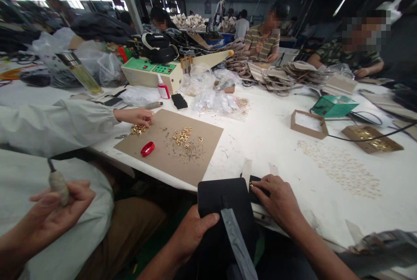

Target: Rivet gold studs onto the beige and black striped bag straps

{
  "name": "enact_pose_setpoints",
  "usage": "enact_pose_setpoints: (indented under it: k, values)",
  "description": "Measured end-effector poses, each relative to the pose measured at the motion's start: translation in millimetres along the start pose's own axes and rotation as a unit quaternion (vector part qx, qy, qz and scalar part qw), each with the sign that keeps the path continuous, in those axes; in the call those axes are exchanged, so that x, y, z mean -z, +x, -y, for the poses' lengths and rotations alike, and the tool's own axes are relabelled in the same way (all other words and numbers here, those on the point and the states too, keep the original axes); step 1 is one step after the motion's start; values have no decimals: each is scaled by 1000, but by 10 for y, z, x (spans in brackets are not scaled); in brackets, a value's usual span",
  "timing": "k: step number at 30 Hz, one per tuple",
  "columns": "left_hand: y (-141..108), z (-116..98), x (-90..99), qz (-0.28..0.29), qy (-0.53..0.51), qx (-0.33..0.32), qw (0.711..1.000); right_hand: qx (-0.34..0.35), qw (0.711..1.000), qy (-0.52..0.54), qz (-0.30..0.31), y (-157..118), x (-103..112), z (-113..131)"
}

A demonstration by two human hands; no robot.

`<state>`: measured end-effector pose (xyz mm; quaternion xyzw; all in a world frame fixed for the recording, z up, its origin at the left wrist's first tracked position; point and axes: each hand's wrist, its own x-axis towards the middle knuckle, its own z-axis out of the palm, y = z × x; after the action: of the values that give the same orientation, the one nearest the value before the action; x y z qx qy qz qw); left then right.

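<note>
My left hand (192, 231) grips the edge of a flat black bag-like piece (210, 195), thumb on top. A grey wrapped strap (239, 243) runs down from its middle. At its right side my right hand (276, 195) is closed, fingertips pinching a small gold metal fitting (251, 185) against a black part (257, 193). Whether that part joins the bag-like piece is hidden. To my left, a co-worker's hand (140, 117) reaches into gold rings (138, 129) on a brown board (163, 163). Another hand (61, 210) there holds a tool with a wrapped handle (58, 186).
More gold rings (183, 136) and a red tape roll (147, 149) lie on the board. Behind stand a red glue bottle (163, 88) and a cream machine (153, 74). Rightward are cardboard trays (309, 124), a green box (334, 105) and rows of small pieces (342, 169). Co-workers sit opposite.
</note>
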<state>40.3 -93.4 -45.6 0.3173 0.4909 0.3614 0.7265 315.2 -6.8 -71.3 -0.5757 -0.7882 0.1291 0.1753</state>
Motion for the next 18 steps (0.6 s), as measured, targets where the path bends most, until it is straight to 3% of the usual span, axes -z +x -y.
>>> enact_pose_setpoints:
  k: [7,13,18]
  values:
    - [-15,84,8,16,-4,-11,1000,-3,996,-25,88,133,225,58]
    - [-24,101,27,1,-16,-4,1000,8,997,8,72,131,172,-30]
    - [4,24,10,29,-17,4,999,11,997,18,71,135,141,-61]
